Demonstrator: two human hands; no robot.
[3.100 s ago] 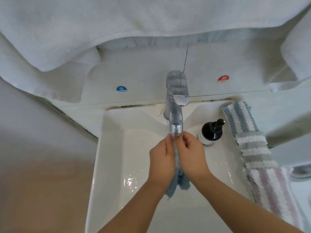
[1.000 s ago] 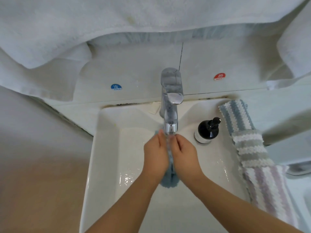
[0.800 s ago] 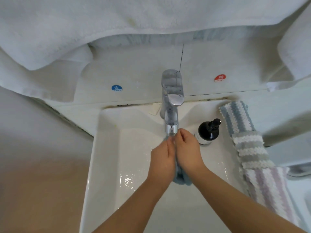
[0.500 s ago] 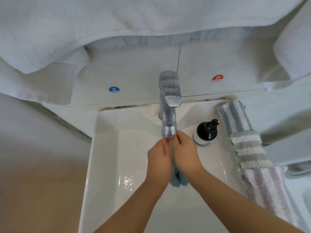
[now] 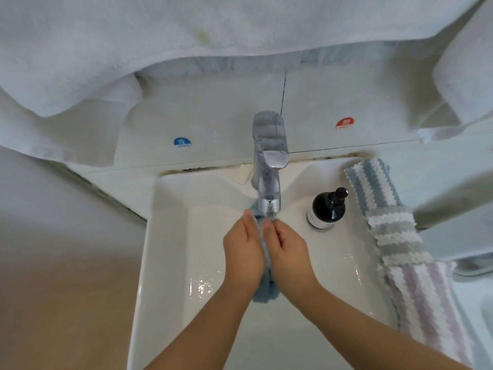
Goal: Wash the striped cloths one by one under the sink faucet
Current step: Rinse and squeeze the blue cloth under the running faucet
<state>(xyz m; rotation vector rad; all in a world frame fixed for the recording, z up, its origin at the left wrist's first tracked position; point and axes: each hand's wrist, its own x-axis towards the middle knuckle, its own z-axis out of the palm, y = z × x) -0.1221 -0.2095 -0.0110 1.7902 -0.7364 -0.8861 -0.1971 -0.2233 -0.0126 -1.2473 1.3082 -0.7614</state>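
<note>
Change: left hand (image 5: 244,252) has slid forward past right hand (image 5: 286,252) since half a second ago.
Grip: straight-fingered palms press the blue cloth (image 5: 266,288).
Hidden: cloth mostly covered between the palms.

White sink (image 5: 170,236) w/ faucet (image 5: 269,161); black soap bottle (image 5: 326,209) on ledge; 3 striped cloths (image 5: 394,233) along right rim.

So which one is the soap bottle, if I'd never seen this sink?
Start at the chrome faucet behind the white sink. Just to its right, on the ledge, stands the soap bottle. It is the only dark, round thing there, with a black pump, beside pale striped cloths.
</note>
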